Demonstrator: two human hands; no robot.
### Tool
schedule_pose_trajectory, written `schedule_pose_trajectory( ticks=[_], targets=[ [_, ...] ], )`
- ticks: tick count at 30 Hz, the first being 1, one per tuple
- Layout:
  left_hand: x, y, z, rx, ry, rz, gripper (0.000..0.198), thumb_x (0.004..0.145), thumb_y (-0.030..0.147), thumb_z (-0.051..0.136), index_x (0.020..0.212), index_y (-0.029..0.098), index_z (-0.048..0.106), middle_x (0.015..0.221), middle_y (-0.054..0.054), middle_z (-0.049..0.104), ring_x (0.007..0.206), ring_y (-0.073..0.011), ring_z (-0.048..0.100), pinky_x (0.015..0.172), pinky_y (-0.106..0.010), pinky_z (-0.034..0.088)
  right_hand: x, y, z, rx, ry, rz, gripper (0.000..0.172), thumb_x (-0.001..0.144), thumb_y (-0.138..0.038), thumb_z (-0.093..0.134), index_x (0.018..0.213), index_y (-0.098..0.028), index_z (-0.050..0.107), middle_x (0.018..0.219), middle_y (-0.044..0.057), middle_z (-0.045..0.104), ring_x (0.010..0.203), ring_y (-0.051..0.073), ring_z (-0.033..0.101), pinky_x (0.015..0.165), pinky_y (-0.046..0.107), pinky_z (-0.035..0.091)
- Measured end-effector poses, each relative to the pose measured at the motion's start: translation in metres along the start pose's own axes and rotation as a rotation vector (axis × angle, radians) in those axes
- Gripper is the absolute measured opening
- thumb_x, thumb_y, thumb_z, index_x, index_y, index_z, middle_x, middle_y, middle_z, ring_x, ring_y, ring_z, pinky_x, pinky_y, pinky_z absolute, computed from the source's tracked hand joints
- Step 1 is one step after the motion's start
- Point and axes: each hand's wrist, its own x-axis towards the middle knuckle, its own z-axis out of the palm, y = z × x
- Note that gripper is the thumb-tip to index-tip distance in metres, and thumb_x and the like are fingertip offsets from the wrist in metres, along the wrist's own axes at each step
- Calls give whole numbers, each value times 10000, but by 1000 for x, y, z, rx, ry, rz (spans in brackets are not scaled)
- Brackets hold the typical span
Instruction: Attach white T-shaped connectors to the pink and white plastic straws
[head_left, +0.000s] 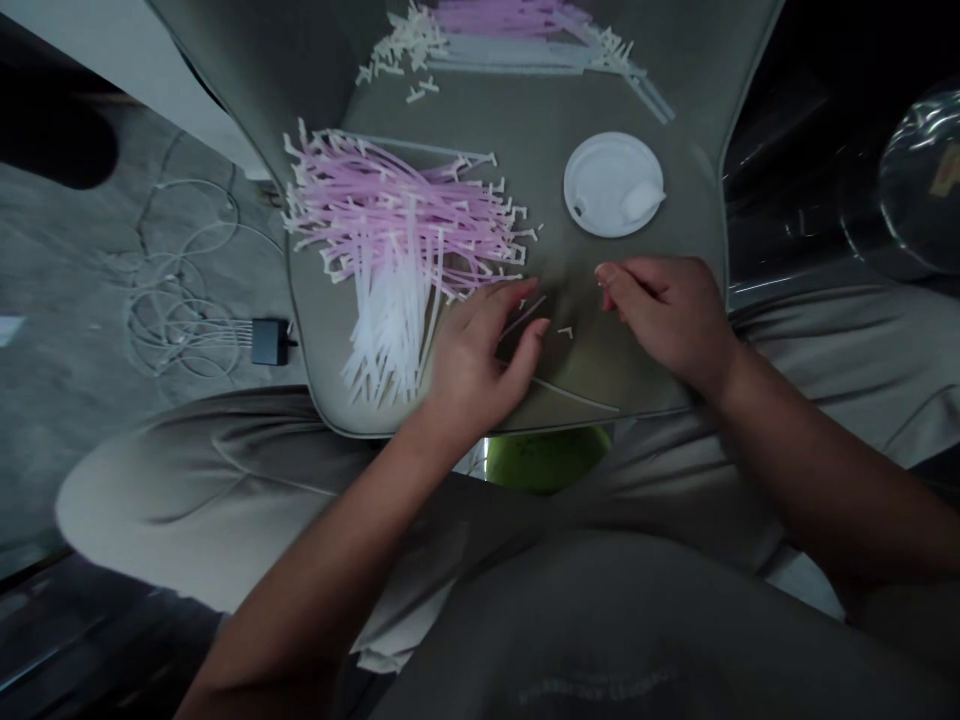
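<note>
My left hand (487, 350) is over the chair seat, thumb and fingers apart, with a thin purple tube (523, 318) showing between them. To its right, my right hand (667, 310) is closed, thumb against the fingers, around something small and pale that I cannot make out. Between the hands lies a small white elbow connector (566, 332). A thin clear tube (577, 396) lies near the front edge. Left of my left hand are a pile of purple tubes (405, 200) with white connectors and a bundle of white tubes (390, 320). A white round lid (600, 170) sits above my right hand.
The grey chair seat (525, 120) also holds white connectors (409, 45), clear tubes (517, 55) and more purple tubes (510, 15) at the back. On the floor at left are coiled cables (180, 300) and a black box (270, 342). A green object (547, 458) shows below the seat.
</note>
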Motion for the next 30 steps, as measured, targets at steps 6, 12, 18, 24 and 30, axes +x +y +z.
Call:
schedule_pose_trajectory(
  ticks=[6,12,18,24,30],
  targets=[
    [6,-8,-23,17,91,-70,290,967,349,472,1129,174,637,1037,-61,703,936,-155,649,848,-276,503,1,7,5,-283,28,-30,416,877,-460,601,577,-173,614,522,-18,486,521,109,380,557,287,239],
    [7,-3,-48,167,40,-198,336,954,383,455,1116,183,671,1031,-73,719,864,-174,648,805,-290,488,6,14,12,-297,72,-93,295,907,-391,541,767,-180,693,653,12,609,603,139,469,590,275,288],
    [-9,20,-51,490,-352,-299,290,892,384,495,951,203,714,930,-91,722,853,-252,662,738,-334,482,8,17,11,-276,117,-95,292,917,-242,465,1083,-202,702,926,62,734,785,203,611,708,295,399],
    [-27,23,-27,582,-298,-294,334,880,394,507,1045,172,694,1126,-148,655,991,-300,652,772,-360,503,-15,2,20,-285,138,-135,315,940,-287,448,1129,-198,683,1088,96,724,959,243,632,825,332,438],
    [-35,22,-19,529,-202,-310,275,889,352,515,998,178,698,1080,-130,678,995,-259,646,814,-332,489,-52,-18,48,-281,107,-216,295,948,-306,452,1053,-193,704,1056,115,705,996,242,615,882,334,432]
  ],
)
